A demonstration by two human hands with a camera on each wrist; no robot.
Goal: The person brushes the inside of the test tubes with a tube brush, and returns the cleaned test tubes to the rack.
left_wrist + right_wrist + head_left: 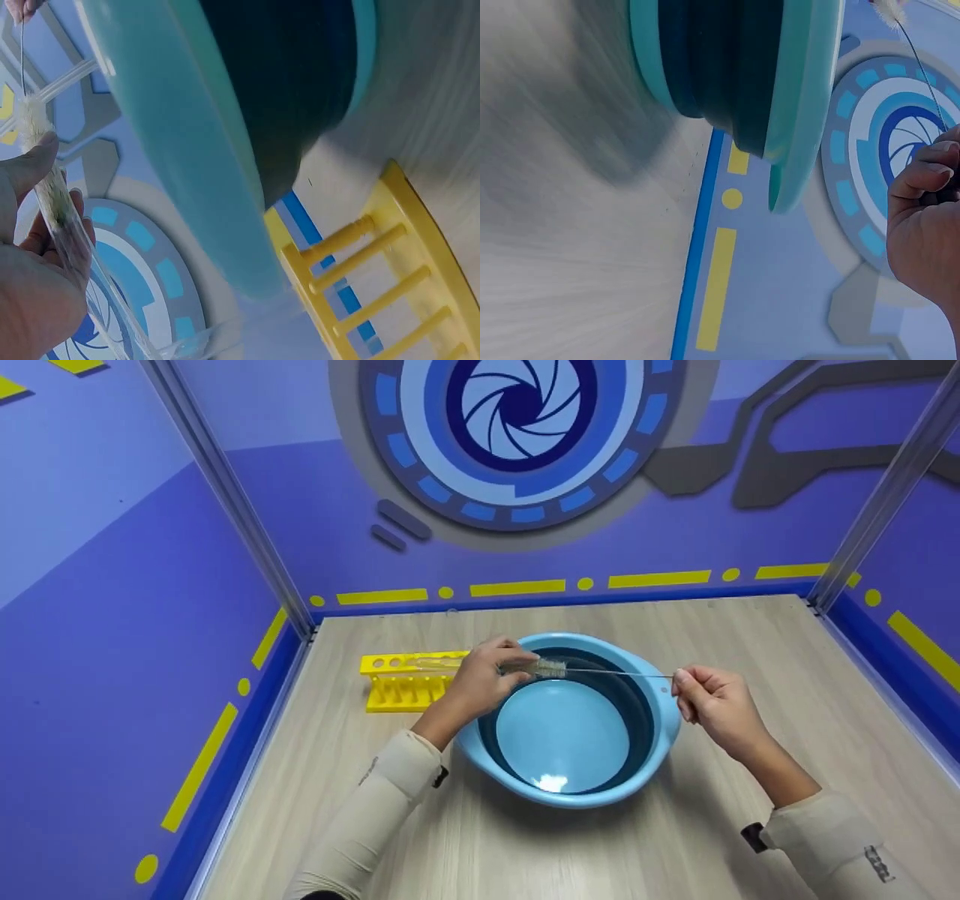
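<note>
My left hand [486, 679] holds a clear glass test tube [435, 664] almost level above the left side of a blue basin. A test tube brush [553, 668] sits partly in the tube's mouth. Some pale bristles show inside the glass in the left wrist view, and a tuft sticks out past the thumb. Over the basin's right rim, my right hand [716, 705] pinches the far end of the brush's thin wire handle [622, 672], which runs straight between both hands. Curled fingers hide the end of that handle.
The round blue basin [577, 801] with dark collapsible walls stands on the wood-grain table [360, 810] below both hands. Left of it is a yellow test tube rack [405, 706], partly behind the left hand. Printed blue panels [390, 480] enclose the table's back and sides.
</note>
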